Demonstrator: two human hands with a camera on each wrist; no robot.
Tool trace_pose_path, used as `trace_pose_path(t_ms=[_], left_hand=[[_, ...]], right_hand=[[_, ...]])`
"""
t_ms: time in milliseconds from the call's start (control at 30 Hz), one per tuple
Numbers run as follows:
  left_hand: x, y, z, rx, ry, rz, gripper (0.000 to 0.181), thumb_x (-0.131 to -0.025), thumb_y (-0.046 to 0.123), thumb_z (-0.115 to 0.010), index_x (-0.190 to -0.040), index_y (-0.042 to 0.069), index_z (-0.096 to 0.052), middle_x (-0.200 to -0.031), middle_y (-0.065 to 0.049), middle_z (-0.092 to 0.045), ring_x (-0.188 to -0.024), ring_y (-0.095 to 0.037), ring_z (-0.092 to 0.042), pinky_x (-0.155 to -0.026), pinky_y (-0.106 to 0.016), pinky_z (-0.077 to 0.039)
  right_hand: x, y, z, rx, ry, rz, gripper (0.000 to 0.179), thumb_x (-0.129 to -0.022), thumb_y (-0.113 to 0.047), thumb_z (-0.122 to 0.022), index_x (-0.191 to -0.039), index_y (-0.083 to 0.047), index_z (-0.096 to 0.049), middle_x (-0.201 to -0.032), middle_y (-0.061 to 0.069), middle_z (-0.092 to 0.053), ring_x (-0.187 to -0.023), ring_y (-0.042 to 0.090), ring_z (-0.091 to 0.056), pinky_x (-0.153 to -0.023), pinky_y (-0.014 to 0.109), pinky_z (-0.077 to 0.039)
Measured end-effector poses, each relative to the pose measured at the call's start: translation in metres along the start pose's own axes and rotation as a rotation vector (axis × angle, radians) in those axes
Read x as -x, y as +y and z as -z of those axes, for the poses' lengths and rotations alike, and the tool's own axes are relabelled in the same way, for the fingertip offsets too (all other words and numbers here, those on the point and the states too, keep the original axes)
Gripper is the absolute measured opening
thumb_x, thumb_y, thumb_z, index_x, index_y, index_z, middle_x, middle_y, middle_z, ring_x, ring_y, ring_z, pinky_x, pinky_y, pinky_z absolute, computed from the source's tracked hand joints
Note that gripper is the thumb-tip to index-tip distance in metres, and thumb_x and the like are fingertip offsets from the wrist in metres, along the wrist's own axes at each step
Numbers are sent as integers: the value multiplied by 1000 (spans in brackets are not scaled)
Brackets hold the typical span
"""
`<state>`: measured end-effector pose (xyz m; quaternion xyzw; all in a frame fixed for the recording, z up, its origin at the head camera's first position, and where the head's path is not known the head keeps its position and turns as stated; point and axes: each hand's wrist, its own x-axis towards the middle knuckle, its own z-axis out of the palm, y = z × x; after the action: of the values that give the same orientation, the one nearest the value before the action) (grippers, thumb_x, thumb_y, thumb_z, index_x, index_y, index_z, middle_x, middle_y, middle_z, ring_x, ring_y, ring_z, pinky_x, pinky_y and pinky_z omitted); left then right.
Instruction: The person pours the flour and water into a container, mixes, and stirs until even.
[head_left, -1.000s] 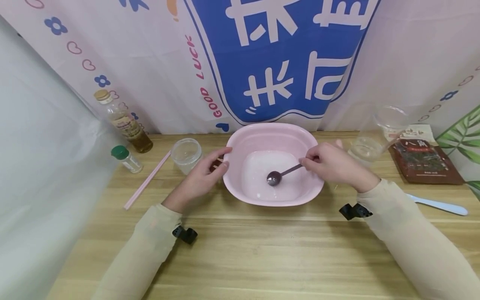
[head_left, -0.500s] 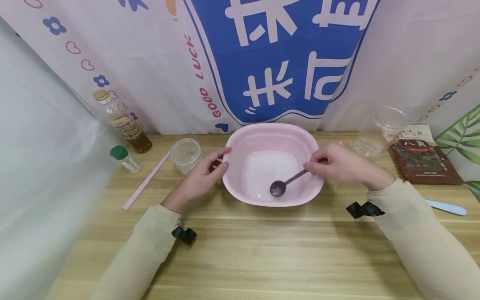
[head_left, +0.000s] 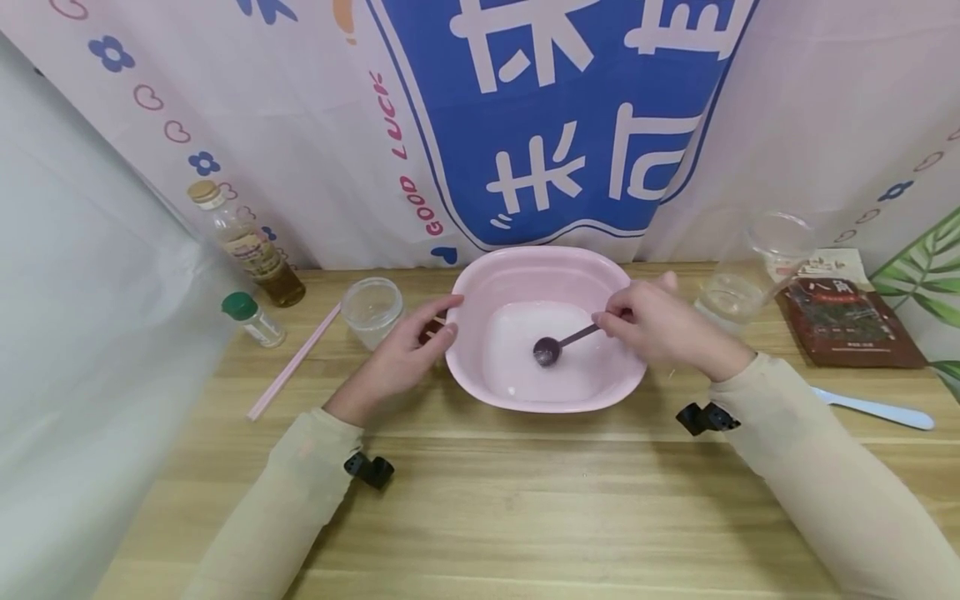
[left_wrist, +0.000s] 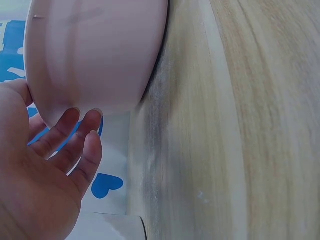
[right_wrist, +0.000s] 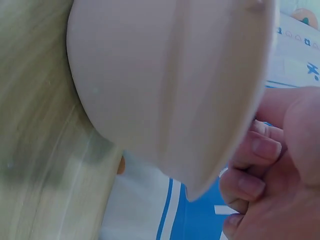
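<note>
My left hand (head_left: 408, 350) holds the left end of a pink basin (head_left: 465, 367), thumb and forefinger at its rim. In the left wrist view the other fingers (left_wrist: 90, 160) lie loosely curved near its outer wall. My right hand (head_left: 660, 325), over the basin's right rim, pinches the thin handle of a dark brown measuring spoon (head_left: 547, 352). The spoon's round bowl is over the basin's middle, where the bottom looks white and glossy, perhaps liquid; whether the bowl dips into it I cannot tell. The spoon is out of sight in the right wrist view.
Left stand an oil bottle (head_left: 255, 254), a green-capped shaker (head_left: 255, 319), pink chopsticks (head_left: 295, 360) and a clear jar (head_left: 372, 310). On the right are a clear pitcher (head_left: 757, 262), a brown spice packet (head_left: 847, 321) and a light blue utensil handle (head_left: 885, 411). A printed curtain (head_left: 315, 150) hangs behind.
The spoon went a little toward me and right, then back left and away to the basin's middle, moving with my right hand. My left hand has stayed at the rim.
</note>
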<state>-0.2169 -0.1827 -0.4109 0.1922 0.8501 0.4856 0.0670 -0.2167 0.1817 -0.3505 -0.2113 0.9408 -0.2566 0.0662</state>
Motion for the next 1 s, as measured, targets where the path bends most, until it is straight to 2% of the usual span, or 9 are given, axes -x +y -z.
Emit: trace_pose_path(t_ms=[133,200,267,367,433,467,633,800,1000], left_hand=[[0,0,1,-3,-1,3,51,-112,21,-56,-161,10,-49,-134,-23,-67,-106,-30,-66,-83,-26,-57],[0,0,1,-4,-1,3,51,-112,21,-56,-161,10,-49,-134,-23,-67,-106,-31,-66,-83,-26,-57],[-1,0,1,-3,-2,1,51,-112,21,-56,-161,9,-49,-134,-24,-67,-106,-31,-66,-83,-26,-57],[-1,0,1,-2,-1,-1,51,-112,21,-56,-161,9,-49,-134,-24,-67,-105,-30,-66,-82,-26,-57],[-1,-1,1,-4,-2,1,51,-112,21,-56,-161,9,-49,-135,-24,-67,-105,-29,-66,-83,-26,-58],[-1,-1,1,-4,-3,2,51,-112,21,-56,-162,9,-49,-135,-23,-67,-106,-29,-66,-83,-27,-58],[-1,-1,1,-2,-8,6,51,-113,22,-56,-162,10,-48,-135,-23,-67,-107,-32,-66,-84,-27,-57],[-1,-1,1,-2,-13,9,51,-113,23,-56,-162,11,-49,-136,-23,-67,-108,-32,-66,-85,-28,-57],[0,0,1,-1,-15,12,51,-113,23,-55,-162,11,-48,-136,-22,-66,-108,-31,-66,-85,-28,-58]], right_hand=[[4,3,8,-9,0,18,29,-106,-21,-68,-80,-11,-76,-68,0,-61,-74,20,-57,-97,48,-23],[6,4,11,-22,-26,49,28,-105,-19,-70,-78,-13,-76,-67,-1,-59,-72,18,-56,-97,45,-31],[7,3,12,-41,-73,88,26,-103,-18,-72,-77,-14,-76,-68,-2,-59,-70,17,-55,-92,40,-40],[5,-1,7,-39,-132,131,26,-103,-19,-74,-77,-15,-76,-71,-4,-62,-72,14,-55,-85,37,-39],[2,-4,1,-27,-136,139,27,-103,-21,-73,-77,-15,-76,-71,-4,-65,-72,13,-57,-88,39,-34],[0,-6,-2,-13,-125,135,28,-104,-22,-73,-77,-15,-76,-71,-4,-66,-73,12,-57,-89,39,-30],[-7,-10,-10,-14,-50,65,30,-106,-20,-70,-78,-10,-77,-66,-2,-64,-67,16,-59,-94,45,-29],[-9,-8,-7,-15,12,-11,34,-107,-21,-67,-77,-10,-76,-64,-1,-64,-74,21,-58,-100,50,-23],[-11,-2,-3,-51,69,-98,35,-109,-24,-63,-84,-6,-78,-68,4,-67,-81,27,-57,-101,51,-23]])
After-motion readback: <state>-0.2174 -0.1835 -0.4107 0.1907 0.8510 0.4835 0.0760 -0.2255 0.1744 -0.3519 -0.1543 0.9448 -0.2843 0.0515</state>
